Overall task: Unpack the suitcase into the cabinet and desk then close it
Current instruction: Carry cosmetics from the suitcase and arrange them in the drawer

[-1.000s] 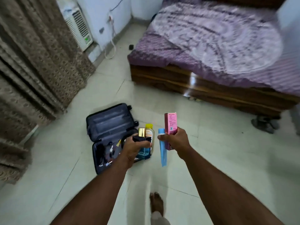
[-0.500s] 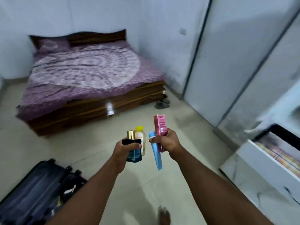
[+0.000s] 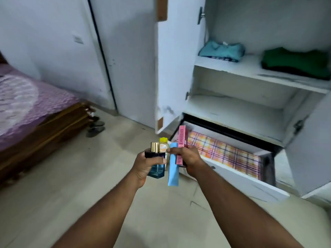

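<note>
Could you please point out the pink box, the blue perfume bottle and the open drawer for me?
pink box (image 3: 182, 140), head view, on its long printed side.
blue perfume bottle (image 3: 156, 170), head view, on its lower glass body.
open drawer (image 3: 240, 178), head view, on its white front panel.

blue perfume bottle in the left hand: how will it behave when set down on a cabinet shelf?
The perfume bottle looks like thick glass: probably heavy for its size and breakable. Its square base should stand steady and not roll. The left hand also holds a yellow-capped bottle, so releasing one cleanly looks awkward.

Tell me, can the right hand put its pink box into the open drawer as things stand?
Probably yes. The right hand holds the pink box beside the drawer, which is pulled out with only a checked lining showing, and nothing stands between them.
</note>
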